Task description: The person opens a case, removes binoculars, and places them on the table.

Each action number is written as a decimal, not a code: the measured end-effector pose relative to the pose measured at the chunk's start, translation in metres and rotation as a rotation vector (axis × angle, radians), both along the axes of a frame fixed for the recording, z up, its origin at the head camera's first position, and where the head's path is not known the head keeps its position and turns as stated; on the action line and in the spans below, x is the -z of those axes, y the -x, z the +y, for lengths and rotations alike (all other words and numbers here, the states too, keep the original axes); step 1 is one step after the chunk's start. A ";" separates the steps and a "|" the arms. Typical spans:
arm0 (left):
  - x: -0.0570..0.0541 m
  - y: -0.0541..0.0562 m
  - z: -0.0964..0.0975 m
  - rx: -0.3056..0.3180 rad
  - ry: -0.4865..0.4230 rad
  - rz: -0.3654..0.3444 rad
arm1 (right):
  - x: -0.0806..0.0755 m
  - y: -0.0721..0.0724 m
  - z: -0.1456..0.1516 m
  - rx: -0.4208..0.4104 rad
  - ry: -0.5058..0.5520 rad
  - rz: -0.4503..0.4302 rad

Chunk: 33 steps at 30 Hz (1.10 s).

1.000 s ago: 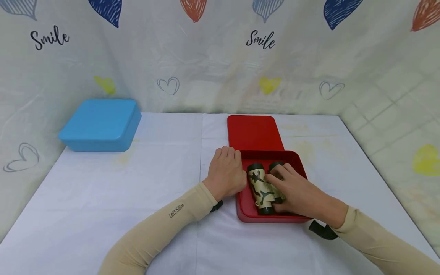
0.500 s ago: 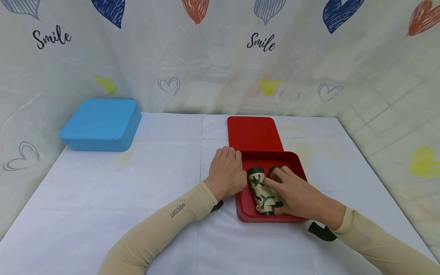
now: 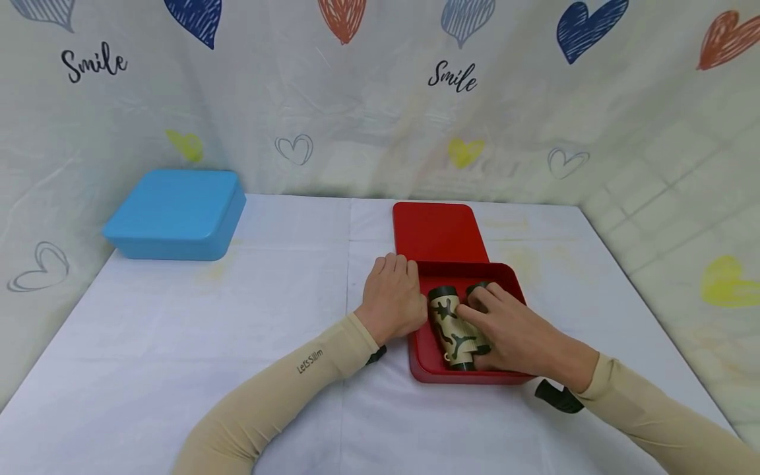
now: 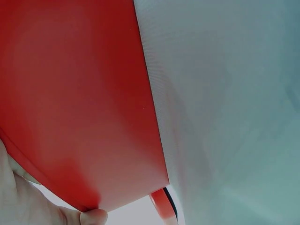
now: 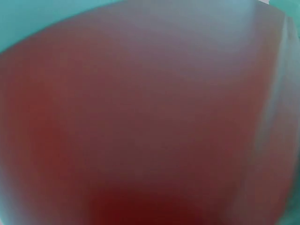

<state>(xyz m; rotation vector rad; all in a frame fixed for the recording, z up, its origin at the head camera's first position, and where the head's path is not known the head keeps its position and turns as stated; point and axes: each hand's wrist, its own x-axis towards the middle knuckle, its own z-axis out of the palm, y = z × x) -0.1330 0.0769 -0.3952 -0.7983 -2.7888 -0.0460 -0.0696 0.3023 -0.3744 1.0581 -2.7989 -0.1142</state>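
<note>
A pair of camouflage binoculars (image 3: 454, 328) with dark ends lies inside the red box (image 3: 436, 377), one barrel plainly visible. My right hand (image 3: 510, 330) reaches over the box's right side and grips the other barrel, which its fingers mostly cover. At the left wall, my left hand (image 3: 394, 297) holds the box by its rim. In the left wrist view, the fingers (image 4: 93, 216) pinch the edge of the box's red wall (image 4: 84, 93). The right wrist view is filled by a blurred red wall (image 5: 150, 108); the binoculars are out of sight there.
Behind the box a flat red lid (image 3: 441, 231) lies on the white-covered table (image 3: 285, 297). A closed blue box (image 3: 175, 214) stands at the back left. A printed curtain (image 3: 368, 99) hangs along the table's back edge.
The binoculars dip slightly toward the box's near wall, then rise a little, still in my right hand. My left hand keeps its hold on the rim. The head view shifts slightly.
</note>
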 end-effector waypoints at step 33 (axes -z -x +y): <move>-0.001 -0.002 -0.002 0.014 0.002 0.011 | -0.046 -0.003 0.025 0.068 0.056 0.047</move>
